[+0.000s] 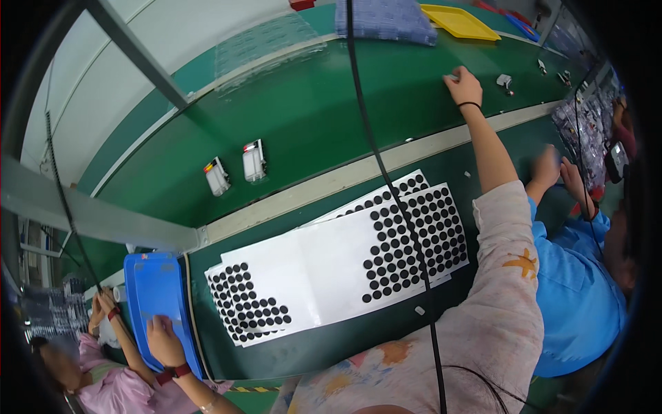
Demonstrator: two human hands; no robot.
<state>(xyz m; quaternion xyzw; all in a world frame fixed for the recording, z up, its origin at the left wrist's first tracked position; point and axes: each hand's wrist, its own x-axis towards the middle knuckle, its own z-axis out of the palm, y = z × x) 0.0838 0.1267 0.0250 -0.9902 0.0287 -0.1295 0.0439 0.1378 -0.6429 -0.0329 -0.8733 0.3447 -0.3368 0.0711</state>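
My right hand point(466, 90) is stretched out over the green belt point(303, 103), its fingers pinched together. A small greyish bit shows at the fingertips, too small to name. My left hand point(164, 343) is curled closed over the near part of a blue tray point(155, 276); what its fingers hold, if anything, is hidden. Between my arms lie overlapping white sheets point(310, 272) with rows of round black stickers at both ends. Two small white devices, one with a yellow and red end point(218, 177) and one with a red end point(254, 162), rest on the belt.
More small white devices point(505, 83) sit on the belt at the right. Behind it are a purple-blue padded stack point(383, 21) and a yellow tray point(460, 22). A black cable point(365, 117) hangs across the view. Co-workers in blue point(576, 283) and pink point(124, 390) sit on either side.
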